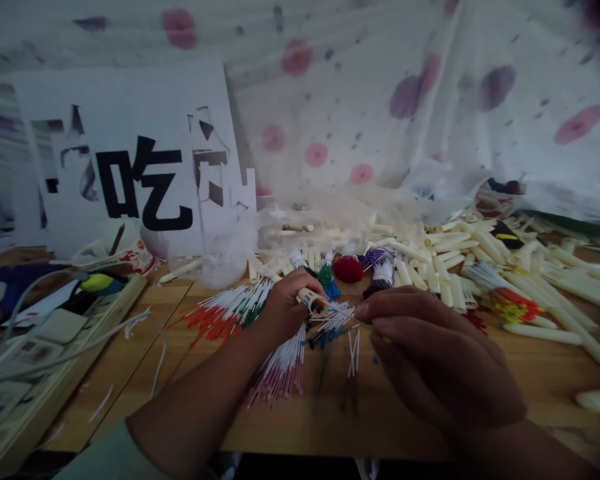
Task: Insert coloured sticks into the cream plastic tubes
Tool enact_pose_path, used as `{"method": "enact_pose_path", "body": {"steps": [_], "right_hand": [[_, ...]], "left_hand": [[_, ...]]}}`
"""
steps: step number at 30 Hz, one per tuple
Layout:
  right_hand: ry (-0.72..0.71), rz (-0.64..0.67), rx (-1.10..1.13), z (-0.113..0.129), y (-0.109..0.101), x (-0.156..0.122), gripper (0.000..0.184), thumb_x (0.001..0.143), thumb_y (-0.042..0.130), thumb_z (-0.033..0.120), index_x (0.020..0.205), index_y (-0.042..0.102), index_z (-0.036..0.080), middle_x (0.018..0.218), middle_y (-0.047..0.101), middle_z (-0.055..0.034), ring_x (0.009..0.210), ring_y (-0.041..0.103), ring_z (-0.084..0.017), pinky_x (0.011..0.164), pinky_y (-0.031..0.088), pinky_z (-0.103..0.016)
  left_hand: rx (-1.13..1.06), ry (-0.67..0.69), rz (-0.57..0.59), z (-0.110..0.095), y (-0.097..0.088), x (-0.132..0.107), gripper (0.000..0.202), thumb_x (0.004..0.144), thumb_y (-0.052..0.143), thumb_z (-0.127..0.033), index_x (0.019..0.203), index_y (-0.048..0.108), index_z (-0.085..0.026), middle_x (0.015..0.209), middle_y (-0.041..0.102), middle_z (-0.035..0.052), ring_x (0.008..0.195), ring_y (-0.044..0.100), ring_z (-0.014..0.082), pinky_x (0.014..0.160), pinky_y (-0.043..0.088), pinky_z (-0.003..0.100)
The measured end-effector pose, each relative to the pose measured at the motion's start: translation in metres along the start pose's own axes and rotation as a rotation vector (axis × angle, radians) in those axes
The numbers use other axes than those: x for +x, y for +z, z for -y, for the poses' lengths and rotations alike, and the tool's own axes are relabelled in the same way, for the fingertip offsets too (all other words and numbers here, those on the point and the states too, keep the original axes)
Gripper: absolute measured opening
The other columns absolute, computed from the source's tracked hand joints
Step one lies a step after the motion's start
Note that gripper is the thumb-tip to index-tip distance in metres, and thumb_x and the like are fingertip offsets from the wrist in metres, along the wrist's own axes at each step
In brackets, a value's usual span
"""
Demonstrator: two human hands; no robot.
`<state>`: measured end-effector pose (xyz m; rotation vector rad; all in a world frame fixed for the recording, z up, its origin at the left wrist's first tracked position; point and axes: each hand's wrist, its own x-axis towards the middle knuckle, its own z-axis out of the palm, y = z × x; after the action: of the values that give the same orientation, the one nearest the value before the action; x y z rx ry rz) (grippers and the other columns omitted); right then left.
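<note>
My left hand (287, 300) is closed around a short cream-coloured tube (310, 300), its open end facing me. Dark and coloured bits show inside that opening. Just to the right, my right hand (435, 353) has thumb and fingers pinched together on a thin white stick (347, 316) that points toward the tube. A speck of yellow shows at the fingertips. Below and around the hands lie white sticks with orange ends (205, 323) and white sticks with pink ends (283, 373). A few loose sticks (354, 353) rest between my hands.
Many cream tubes (447, 267) are heaped at the right and back. A red bundle (348, 268) stands behind my hands. At left are a wooden tray (105, 320) with a cable and a blue glue gun (17, 283). A white board (130, 100) with black lettering leans behind.
</note>
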<state>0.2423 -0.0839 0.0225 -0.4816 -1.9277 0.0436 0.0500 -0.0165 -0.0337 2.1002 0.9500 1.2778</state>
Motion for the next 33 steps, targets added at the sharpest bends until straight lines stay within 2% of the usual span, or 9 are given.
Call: {"method": "enact_pose_path", "body": {"steps": [7,12,15,17,19,23,28,33], "right_hand": [[-0.007,-0.005,0.028,-0.004,0.007,-0.001,0.030,0.074,0.058,0.001,0.101,0.054,0.014,0.093,0.064,-0.0096,0.088,0.062,-0.014,0.074,0.053,-0.027],[0.102,-0.071,0.055,-0.007,0.015,-0.001,0.027,0.075,0.060,0.002,0.098,0.057,0.015,0.091,0.065,-0.0074,0.085,0.062,-0.013,0.073,0.053,-0.026],[0.165,-0.108,0.053,-0.011,0.017,-0.001,0.025,0.076,0.059,0.002,0.097,0.059,0.016,0.090,0.065,-0.0057,0.084,0.061,-0.012,0.073,0.052,-0.026],[0.150,-0.084,0.006,-0.015,0.018,-0.001,0.024,0.077,0.059,0.003,0.096,0.061,0.016,0.090,0.064,-0.0057,0.083,0.060,-0.012,0.072,0.051,-0.027],[0.118,-0.055,-0.065,-0.020,0.020,-0.001,0.022,0.076,0.060,0.004,0.095,0.062,0.016,0.089,0.063,-0.0057,0.081,0.059,-0.013,0.070,0.051,-0.028],[0.102,-0.053,-0.166,-0.026,0.025,-0.002,0.019,0.075,0.064,0.008,0.091,0.065,0.017,0.085,0.056,-0.0040,0.077,0.054,-0.012,0.064,0.048,-0.027],[0.129,-0.097,-0.149,-0.026,0.029,-0.002,0.014,0.074,0.064,0.007,0.083,0.063,0.017,0.083,0.050,-0.0020,0.076,0.052,-0.010,0.062,0.047,-0.023],[0.155,-0.117,-0.143,-0.025,0.031,0.000,0.011,0.073,0.062,0.006,0.077,0.061,0.016,0.080,0.050,-0.0013,0.074,0.052,-0.009,0.059,0.045,-0.022]], "left_hand": [[0.054,0.001,0.032,0.001,0.000,-0.001,0.022,0.081,0.059,-0.036,0.069,0.061,-0.018,0.069,0.056,-0.0002,0.067,0.053,0.0129,0.064,0.040,0.025],[0.149,0.003,0.062,0.001,-0.006,0.000,0.043,0.074,0.058,-0.060,0.079,0.061,-0.018,0.076,0.055,0.0014,0.074,0.052,0.0163,0.068,0.039,0.028],[0.162,0.056,0.093,0.000,-0.012,0.000,0.061,0.076,0.038,-0.073,0.096,0.058,-0.018,0.088,0.054,0.0050,0.083,0.051,0.0193,0.074,0.040,0.031],[0.172,0.086,0.096,-0.002,-0.015,-0.001,0.063,0.084,0.023,-0.068,0.105,0.055,-0.018,0.094,0.053,0.0071,0.089,0.049,0.0201,0.079,0.039,0.034],[0.202,0.107,0.076,-0.004,-0.017,-0.002,0.058,0.089,0.019,-0.061,0.107,0.054,-0.018,0.096,0.053,0.0078,0.092,0.048,0.0200,0.082,0.039,0.035],[0.248,0.166,0.010,-0.004,-0.017,-0.002,0.051,0.091,0.025,-0.056,0.101,0.057,-0.018,0.091,0.054,0.0067,0.091,0.047,0.0198,0.081,0.038,0.035],[0.276,0.204,-0.055,-0.005,-0.016,-0.002,0.048,0.089,0.030,-0.057,0.097,0.058,-0.020,0.088,0.053,0.0056,0.089,0.047,0.0196,0.079,0.038,0.035],[0.359,0.210,-0.110,-0.008,-0.016,-0.003,0.049,0.088,0.031,-0.059,0.096,0.060,-0.020,0.087,0.051,0.0052,0.088,0.046,0.0197,0.078,0.038,0.036]]}}
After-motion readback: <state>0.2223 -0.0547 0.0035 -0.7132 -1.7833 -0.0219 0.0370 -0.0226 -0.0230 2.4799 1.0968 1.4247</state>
